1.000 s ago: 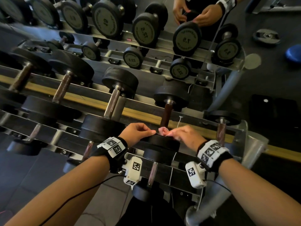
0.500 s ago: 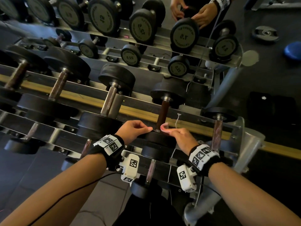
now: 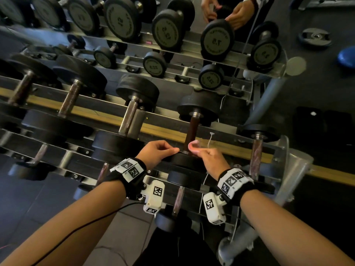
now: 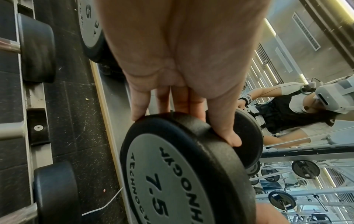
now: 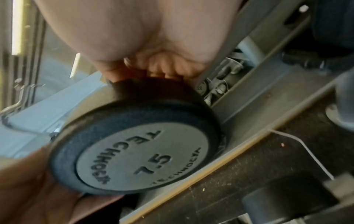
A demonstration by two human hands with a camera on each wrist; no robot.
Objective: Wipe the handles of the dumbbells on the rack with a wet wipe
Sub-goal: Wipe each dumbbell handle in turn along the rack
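Observation:
The 7.5 dumbbell lies on the top rail of the rack, its dark handle (image 3: pixel 192 129) running away from me between the far head (image 3: pixel 198 106) and the near head (image 3: pixel 184 160). My left hand (image 3: pixel 175 150) grips the rim of the near head; in the left wrist view the fingers (image 4: pixel 193 109) curl over the disc (image 4: pixel 172 174). My right hand (image 3: pixel 196 148) pinches a small pinkish wet wipe (image 3: pixel 193 144) against the handle's near end. In the right wrist view the curled fingers (image 5: pixel 168 72) sit just behind the disc (image 5: pixel 141 157), and the wipe is hidden.
A heavier dumbbell (image 3: pixel 128 120) lies to the left and a lighter one (image 3: pixel 256 150) to the right on the same rail. Lower tiers hold more dumbbells (image 3: pixel 178 200). A mirror (image 3: pixel 217 41) stands right behind the rack. A white zip tie (image 3: pixel 210 140) sticks up beside the handle.
My right hand has turned and carried the wipe from above the near head to the handle's near end. My left hand has stayed on the head's rim.

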